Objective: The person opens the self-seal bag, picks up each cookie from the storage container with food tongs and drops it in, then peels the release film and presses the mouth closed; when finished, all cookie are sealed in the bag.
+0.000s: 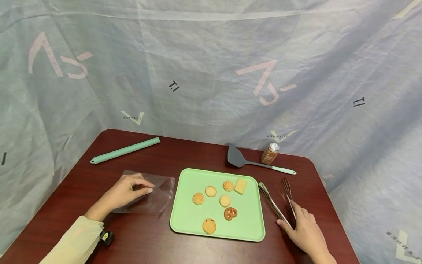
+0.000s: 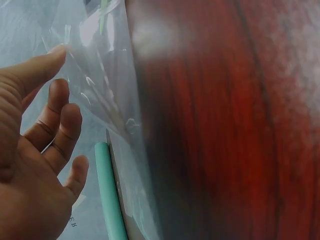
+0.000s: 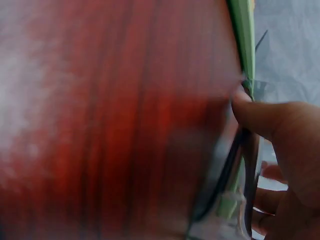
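On the left side of the table lies a clear plastic bag [image 1: 161, 189], its film also showing in the left wrist view. My left hand [image 1: 126, 190] is over it, thumb and index fingertips close together and pinching the film; the other fingers are loosely bent. My right hand [image 1: 306, 227] holds metal tongs [image 1: 275, 205], thumb along one arm and fingers on the other, with the tong ends spread apart. Between the hands sits a light green tray [image 1: 184, 220] with several cookies, among them a pretzel-shaped cookie [image 1: 230, 213] and a rectangular cookie [image 1: 240, 186].
A mint-green rolling pin [image 1: 126, 150] lies at the back left. Behind the tray are a grey spatula [image 1: 236, 157] with a pale handle and a small jar [image 1: 270, 153] with a silver lid. Grey printed cloth [image 1: 197, 55] hangs behind the dark red table [image 1: 158, 238].
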A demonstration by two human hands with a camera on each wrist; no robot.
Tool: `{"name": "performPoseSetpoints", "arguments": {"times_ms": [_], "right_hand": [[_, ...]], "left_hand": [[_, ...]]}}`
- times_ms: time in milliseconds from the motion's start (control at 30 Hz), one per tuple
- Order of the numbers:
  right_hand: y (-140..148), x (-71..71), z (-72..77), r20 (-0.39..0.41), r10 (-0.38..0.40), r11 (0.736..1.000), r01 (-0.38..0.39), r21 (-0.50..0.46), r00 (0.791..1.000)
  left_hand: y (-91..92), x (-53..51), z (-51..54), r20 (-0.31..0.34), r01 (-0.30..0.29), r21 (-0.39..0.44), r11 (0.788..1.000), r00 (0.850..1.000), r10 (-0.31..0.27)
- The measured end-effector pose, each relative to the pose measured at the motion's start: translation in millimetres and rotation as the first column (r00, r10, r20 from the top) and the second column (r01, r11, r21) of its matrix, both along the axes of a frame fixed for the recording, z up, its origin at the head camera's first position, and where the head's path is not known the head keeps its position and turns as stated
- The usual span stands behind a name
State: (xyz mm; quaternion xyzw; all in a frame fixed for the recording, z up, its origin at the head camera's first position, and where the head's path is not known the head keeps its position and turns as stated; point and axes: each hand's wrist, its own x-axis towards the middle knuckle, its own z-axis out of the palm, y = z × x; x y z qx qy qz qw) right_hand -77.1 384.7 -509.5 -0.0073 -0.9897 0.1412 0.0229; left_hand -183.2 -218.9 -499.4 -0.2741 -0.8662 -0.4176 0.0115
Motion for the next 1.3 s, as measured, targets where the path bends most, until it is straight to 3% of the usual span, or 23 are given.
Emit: {"name": "performPoseSetpoints", "arguments": {"times_ms": [167,267,367,467,600,700,833,933,1033,1300], "right_hand": [[4.0,-0.8,3.1,0.043,-0.027,0.996,0.031,-0.086,0.999],[3.9,-1.0,7.2,0.025,-0.064,0.983,0.068,-0.168,0.998],[3.0,-2.1,11.8,0.002,-0.095,0.966,0.093,-0.241,0.995],[0.3,-4.3,16.4,-0.062,-0.091,0.958,0.07,-0.278,0.994],[-8.7,-11.1,20.8,-0.105,0.017,0.951,-0.049,-0.306,0.994],[-19.6,-18.6,22.2,-0.078,0.131,0.943,-0.148,-0.296,0.988],[-37.4,-28.3,25.4,-0.06,0.226,0.936,-0.234,-0.262,0.972],[-51.0,-35.3,28.3,-0.1,0.297,0.929,-0.311,-0.201,0.95],[-64.5,-41.7,30.1,-0.147,0.389,0.909,-0.405,-0.096,0.909],[-98.6,-53.7,26.6,-0.159,0.598,0.8,-0.596,0.065,0.786]], "left_hand": [[1.4,-1.0,-1.9,-0.084,0.006,-0.014,1.0,0.996,-0.007],[1.8,-1.2,-2.6,-0.109,0.007,-0.011,1.0,0.994,-0.008],[1.5,-1.2,-1.6,-0.097,0.011,-0.003,1.0,0.995,-0.012],[0.6,-1.6,-0.1,-0.077,0.02,0.001,1.0,0.997,-0.019],[-1.2,-2.5,1.0,-0.064,0.02,0.003,1.0,0.998,-0.02],[-1.3,-3.1,1.0,-0.064,0.013,0.0,1.0,0.998,-0.013],[0.6,-3.6,0.3,-0.065,0.016,-0.002,1.0,0.998,-0.016],[2.5,-3.4,0.2,-0.066,0.022,0.003,1.0,0.998,-0.022],[3.4,-2.6,1.0,-0.065,0.024,0.009,1.0,0.998,-0.023],[2.3,0.5,-0.2,-0.094,0.04,0.011,0.999,0.995,-0.039]]}}
